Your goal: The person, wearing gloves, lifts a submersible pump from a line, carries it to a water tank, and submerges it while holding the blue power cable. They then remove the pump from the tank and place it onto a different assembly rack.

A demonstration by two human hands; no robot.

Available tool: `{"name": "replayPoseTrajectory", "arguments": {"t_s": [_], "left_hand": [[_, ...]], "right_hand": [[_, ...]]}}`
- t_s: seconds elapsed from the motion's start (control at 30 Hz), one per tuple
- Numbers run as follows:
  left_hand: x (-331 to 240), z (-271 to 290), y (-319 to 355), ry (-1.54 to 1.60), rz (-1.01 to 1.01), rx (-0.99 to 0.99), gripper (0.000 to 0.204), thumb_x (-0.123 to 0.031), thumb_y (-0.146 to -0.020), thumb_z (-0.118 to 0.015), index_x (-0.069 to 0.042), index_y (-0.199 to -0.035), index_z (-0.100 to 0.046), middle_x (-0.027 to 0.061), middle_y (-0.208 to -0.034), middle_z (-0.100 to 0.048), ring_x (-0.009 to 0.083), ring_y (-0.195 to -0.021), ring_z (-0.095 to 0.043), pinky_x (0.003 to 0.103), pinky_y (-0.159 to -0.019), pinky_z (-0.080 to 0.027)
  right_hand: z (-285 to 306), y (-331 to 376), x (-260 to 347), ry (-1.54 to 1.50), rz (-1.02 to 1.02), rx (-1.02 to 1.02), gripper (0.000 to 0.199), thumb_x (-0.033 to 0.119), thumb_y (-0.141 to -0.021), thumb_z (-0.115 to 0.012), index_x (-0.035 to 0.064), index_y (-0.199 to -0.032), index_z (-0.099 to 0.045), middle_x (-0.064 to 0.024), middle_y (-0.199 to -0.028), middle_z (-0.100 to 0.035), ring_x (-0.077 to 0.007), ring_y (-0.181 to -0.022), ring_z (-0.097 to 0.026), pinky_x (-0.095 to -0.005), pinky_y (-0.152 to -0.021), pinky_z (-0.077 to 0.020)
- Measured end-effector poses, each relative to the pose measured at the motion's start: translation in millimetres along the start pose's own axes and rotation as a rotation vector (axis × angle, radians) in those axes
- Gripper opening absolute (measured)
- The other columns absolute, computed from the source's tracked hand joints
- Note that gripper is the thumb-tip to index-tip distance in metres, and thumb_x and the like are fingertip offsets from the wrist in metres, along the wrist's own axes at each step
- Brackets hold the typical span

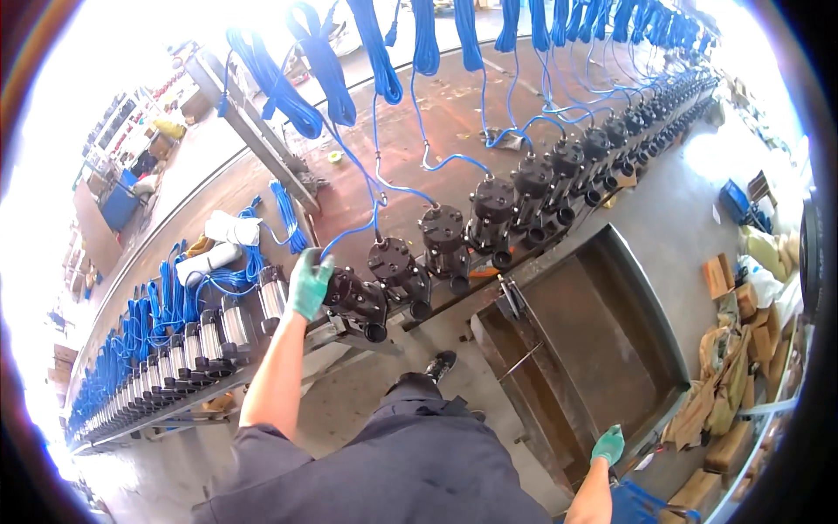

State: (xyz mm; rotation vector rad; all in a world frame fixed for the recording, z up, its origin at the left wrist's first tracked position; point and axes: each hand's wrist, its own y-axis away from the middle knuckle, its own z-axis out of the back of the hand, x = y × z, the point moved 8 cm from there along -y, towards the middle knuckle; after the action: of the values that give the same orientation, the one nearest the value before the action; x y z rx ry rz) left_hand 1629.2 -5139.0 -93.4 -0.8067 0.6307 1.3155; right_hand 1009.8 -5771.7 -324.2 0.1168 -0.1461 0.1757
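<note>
In the head view, the left hand (pixel 308 286), in a green glove, was against the left end of the nearest black pump (pixel 356 295), which leaned at the front edge of the tabletop (pixel 454 122); its fingers lay close together and slightly bent, though whether they had closed round the pump could not be told. A blue cable (pixel 347 234) ran close by the fingertips. The right hand (pixel 608 445), gloved alike, was well apart at the lower right, near the lower end of a metal tank (pixel 611 323), its fingers appearing curled; whether they held anything could not be made out. The tabletop was a worn reddish brown and bent across the view, with a metal post (pixel 253 131) beside it and a grey floor (pixel 375 371) below. Brown cardboard (pixel 718 275) and a blue bin (pixel 736 201) lay toward the right side of the room. Five black pumps could be counted clearly at the near end of a row that ran on, too small to count; five large blue cable coils (pixel 375 52) hung nearest above, with more beyond. On the left stood many silver-bodied pumps (pixel 234 323), merging in the distance, near one white roll (pixel 208 264).
</note>
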Motion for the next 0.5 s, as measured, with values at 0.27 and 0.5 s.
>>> {"name": "replayPoseTrajectory", "arguments": {"t_s": [0.27, 0.5], "left_hand": [[17, -30, -4, 0.421, 0.185, 0.439, 0.048, -0.043, -0.106, -0.056, -0.010, -0.071, -0.057, -0.0054, -0.070, -0.050, 0.0071, -0.068, -0.044, 0.027, -0.063, -0.036], [-21, -36, 105, 0.590, 0.141, 0.091, 0.055, -0.044, -0.109, -0.051, -0.009, -0.067, -0.052, -0.0046, -0.065, -0.045, 0.0083, -0.063, -0.039, 0.028, -0.059, -0.033]], "right_hand": [[-17, -8, -11, 0.037, 0.015, -0.045, 0.054, 0.038, -0.109, -0.036, -0.0017, -0.104, -0.072, -0.0259, -0.100, -0.073, -0.0445, -0.093, -0.070, -0.0518, -0.081, -0.0547], [-21, -7, -2, -0.034, 0.120, -0.126, 0.054, 0.036, -0.110, -0.036, -0.0040, -0.097, -0.070, -0.0283, -0.092, -0.071, -0.0469, -0.086, -0.068, -0.0532, -0.075, -0.0531]]}}
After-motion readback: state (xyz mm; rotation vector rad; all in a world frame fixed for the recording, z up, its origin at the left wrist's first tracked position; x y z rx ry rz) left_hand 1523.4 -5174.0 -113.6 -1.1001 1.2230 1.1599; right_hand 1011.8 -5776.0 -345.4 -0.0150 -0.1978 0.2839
